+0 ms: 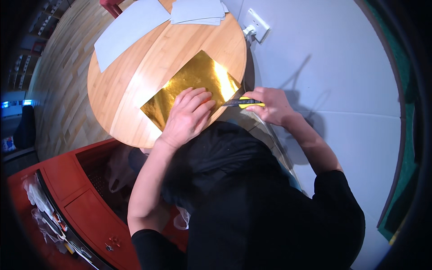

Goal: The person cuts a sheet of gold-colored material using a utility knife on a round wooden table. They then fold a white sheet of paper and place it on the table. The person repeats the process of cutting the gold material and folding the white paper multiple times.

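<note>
A shiny gold sheet (189, 81) lies at an angle on the round wooden table (119, 92), near its front right edge. My left hand (191, 110) rests on the sheet's near part, its fingers laid over the gold surface and pressing it down. In my right hand (270, 103) is a yellow and black utility knife (246, 103), gripped by its handle. The knife points left, its tip at the sheet's right-hand near edge, close to my left fingers. Whether the blade touches the sheet, I cannot tell.
A large white sheet (128, 31) lies at the table's far left, with a stack of white papers (198, 12) at the far edge. A wall with a socket and plug (255, 28) stands on the right. Red drawers (90, 211) are at the lower left.
</note>
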Demonstrator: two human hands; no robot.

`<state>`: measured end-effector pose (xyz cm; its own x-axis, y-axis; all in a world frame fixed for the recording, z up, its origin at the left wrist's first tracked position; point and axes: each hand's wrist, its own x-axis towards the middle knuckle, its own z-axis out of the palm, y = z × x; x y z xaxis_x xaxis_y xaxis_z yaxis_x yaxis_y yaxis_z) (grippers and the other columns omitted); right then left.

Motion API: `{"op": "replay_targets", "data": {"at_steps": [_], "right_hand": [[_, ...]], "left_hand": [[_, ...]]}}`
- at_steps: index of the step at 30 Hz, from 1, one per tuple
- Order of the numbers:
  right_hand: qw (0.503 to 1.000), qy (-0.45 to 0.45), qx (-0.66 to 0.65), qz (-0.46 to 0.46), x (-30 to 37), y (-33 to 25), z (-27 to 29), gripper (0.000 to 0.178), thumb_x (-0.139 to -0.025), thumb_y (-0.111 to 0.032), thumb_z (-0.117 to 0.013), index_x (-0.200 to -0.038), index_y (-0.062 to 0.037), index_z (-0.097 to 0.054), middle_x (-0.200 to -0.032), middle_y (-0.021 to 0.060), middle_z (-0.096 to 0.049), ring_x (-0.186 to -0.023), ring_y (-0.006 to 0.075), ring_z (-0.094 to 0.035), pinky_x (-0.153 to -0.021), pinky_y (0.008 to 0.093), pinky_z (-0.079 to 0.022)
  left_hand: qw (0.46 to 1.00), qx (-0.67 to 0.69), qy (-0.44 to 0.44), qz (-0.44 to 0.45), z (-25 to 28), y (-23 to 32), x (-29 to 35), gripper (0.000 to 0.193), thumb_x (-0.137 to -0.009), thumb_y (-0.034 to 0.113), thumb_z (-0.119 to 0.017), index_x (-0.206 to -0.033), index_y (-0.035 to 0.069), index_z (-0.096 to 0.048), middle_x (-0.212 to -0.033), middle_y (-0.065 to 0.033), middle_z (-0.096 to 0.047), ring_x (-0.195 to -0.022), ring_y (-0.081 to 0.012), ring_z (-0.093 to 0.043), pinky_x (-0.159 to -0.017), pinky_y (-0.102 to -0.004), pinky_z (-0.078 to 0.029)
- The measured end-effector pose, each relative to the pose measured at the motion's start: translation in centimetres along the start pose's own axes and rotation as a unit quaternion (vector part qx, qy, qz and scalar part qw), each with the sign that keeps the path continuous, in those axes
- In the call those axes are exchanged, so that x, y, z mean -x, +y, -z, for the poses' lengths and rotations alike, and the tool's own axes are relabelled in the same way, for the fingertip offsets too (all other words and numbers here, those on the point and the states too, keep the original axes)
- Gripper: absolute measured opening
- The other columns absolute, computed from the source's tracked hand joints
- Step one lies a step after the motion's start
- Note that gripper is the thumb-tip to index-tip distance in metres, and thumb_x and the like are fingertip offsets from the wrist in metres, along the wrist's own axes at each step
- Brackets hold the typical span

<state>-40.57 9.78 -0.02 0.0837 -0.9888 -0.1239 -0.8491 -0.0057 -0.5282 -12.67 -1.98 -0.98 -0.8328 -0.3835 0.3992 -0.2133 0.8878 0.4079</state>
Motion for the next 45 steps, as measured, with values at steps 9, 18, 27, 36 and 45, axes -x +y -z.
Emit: {"op": "replay_targets", "data": {"at_steps": [9,18,27,36,45], "right_hand": [[1.000,0.006,-0.012,-0.011,0.2,-1.0,-0.2,0.030,-0.091,-0.026,-0.075,-0.119,-0.0153,-0.073,-0.092,0.0083,-0.065,-0.084,0.0301,-0.066,-0.075,0.0402,-0.052],[1.000,-0.015,-0.010,-0.003,0.0,-0.6,-0.1,0.030,-0.091,-0.031,-0.074,-0.117,-0.0151,-0.073,-0.093,0.0065,-0.067,-0.088,0.0292,-0.067,-0.075,0.0407,-0.051],[0.999,-0.003,0.001,0.035,0.4,-0.6,-1.0,0.032,-0.091,-0.033,-0.074,-0.117,-0.0136,-0.073,-0.092,0.0069,-0.067,-0.084,0.0304,-0.067,-0.072,0.0419,-0.052],[0.999,0.005,0.007,0.032,0.7,-2.1,-2.2,0.031,-0.089,-0.030,-0.077,-0.115,-0.0140,-0.073,-0.092,0.0074,-0.068,-0.082,0.0308,-0.067,-0.071,0.0406,-0.053],[0.998,0.016,0.016,0.060,0.5,-3.4,-2.7,0.032,-0.086,-0.028,-0.079,-0.114,-0.0132,-0.073,-0.091,0.0080,-0.067,-0.082,0.0310,-0.067,-0.073,0.0403,-0.053]], "left_hand": [[0.978,-0.089,-0.172,0.074,1.4,-1.1,3.4,0.052,-0.108,0.046,-0.044,-0.156,0.027,-0.049,-0.167,-0.0045,-0.037,-0.158,-0.0328,-0.023,-0.130,-0.0532,-0.010],[0.978,-0.086,-0.172,0.080,1.2,-1.2,3.5,0.051,-0.108,0.041,-0.044,-0.157,0.026,-0.047,-0.167,-0.0031,-0.037,-0.158,-0.0326,-0.023,-0.131,-0.0531,-0.009],[0.978,-0.079,-0.170,0.089,1.3,-1.0,3.4,0.051,-0.108,0.033,-0.044,-0.159,0.026,-0.044,-0.167,-0.0018,-0.037,-0.158,-0.0319,-0.024,-0.131,-0.0528,-0.010],[0.978,-0.082,-0.167,0.089,1.2,-1.0,3.5,0.051,-0.108,0.030,-0.044,-0.159,0.026,-0.045,-0.167,-0.0015,-0.037,-0.157,-0.0309,-0.024,-0.131,-0.0523,-0.010],[0.980,-0.073,-0.166,0.079,1.1,-1.0,3.7,0.052,-0.107,0.029,-0.044,-0.159,0.026,-0.044,-0.167,-0.0014,-0.037,-0.158,-0.0318,-0.023,-0.131,-0.0528,-0.011]]}}
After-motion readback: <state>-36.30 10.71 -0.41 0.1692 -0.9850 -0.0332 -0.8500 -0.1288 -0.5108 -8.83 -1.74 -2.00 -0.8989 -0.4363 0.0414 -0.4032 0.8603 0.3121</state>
